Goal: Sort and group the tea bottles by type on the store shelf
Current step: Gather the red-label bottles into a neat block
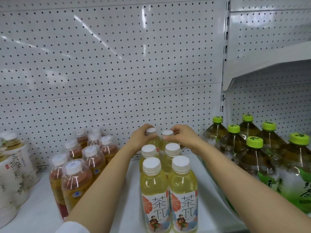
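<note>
Several pale yellow tea bottles [154, 192] with white caps stand in two rows down the middle of the white shelf [40, 211]. My left hand [140, 138] grips the neck of the rearmost left bottle [151, 132]. My right hand [183, 137] grips the neck of the rearmost right bottle [167, 133]. Both held bottles stand upright at the back of the rows, close to the pegboard wall. Their lower parts are hidden behind the bottles in front.
Several reddish-orange tea bottles [75, 180] are grouped left of my arm. White-labelled bottles [15, 167] stand at the far left. Large green-capped green tea bottles [255, 157] fill the right side under a higher shelf [269, 68]. A pegboard wall [109, 64] backs everything.
</note>
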